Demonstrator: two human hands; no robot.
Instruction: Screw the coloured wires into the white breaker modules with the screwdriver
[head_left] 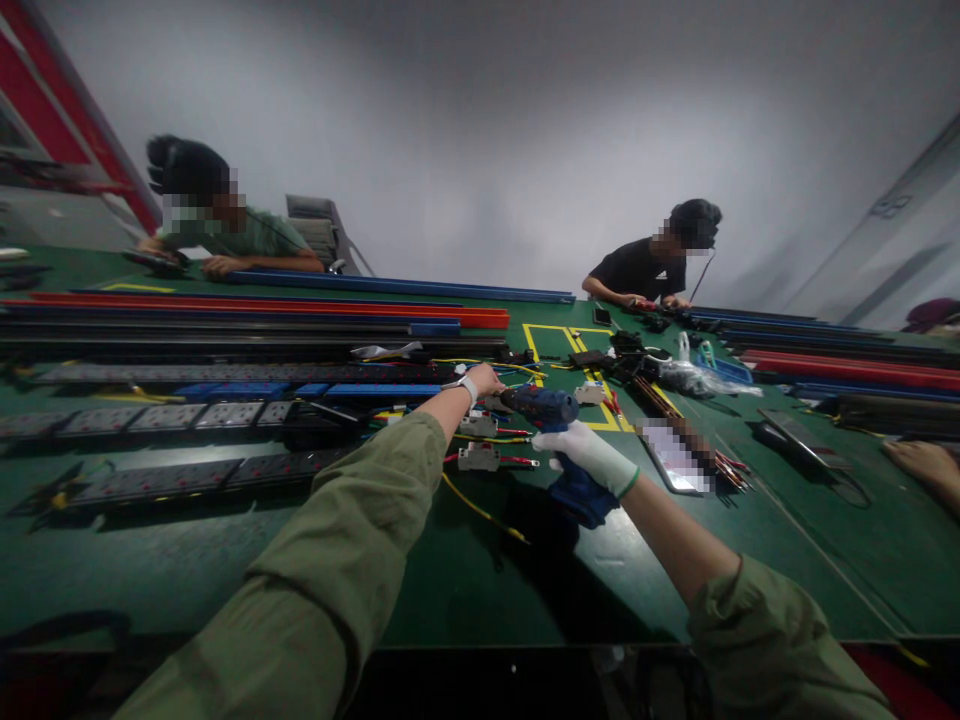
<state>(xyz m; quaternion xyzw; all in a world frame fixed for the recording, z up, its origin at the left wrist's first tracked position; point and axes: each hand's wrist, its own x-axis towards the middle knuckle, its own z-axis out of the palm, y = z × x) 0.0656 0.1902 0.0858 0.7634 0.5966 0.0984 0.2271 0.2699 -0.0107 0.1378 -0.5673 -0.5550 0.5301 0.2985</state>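
Observation:
My right hand (589, 455), in a white glove, is wrapped round the handle of a blue cordless drill (544, 405). The drill's nose points left, close to the fingertips of my left hand (484, 380). That bare hand has a white band at the wrist, and its fingers are curled over a spot by the drill tip; what they pinch is hidden. Nearer to me lie a white circuit breaker (478, 457) with red leads and another breaker (478, 425). A further breaker (590, 393) sits beyond the drill. One yellow-green wire (484, 510) trails across the table below them.
Black power strips (180, 480) and socket strips (165, 418) run along the left. Orange rails (300, 308) and blue rails (405, 287) lie farther back. At right are a tablet-like panel (671, 455), bundled wires (667, 405) and a plastic bag (694, 378). Two people work across the green table (780, 560).

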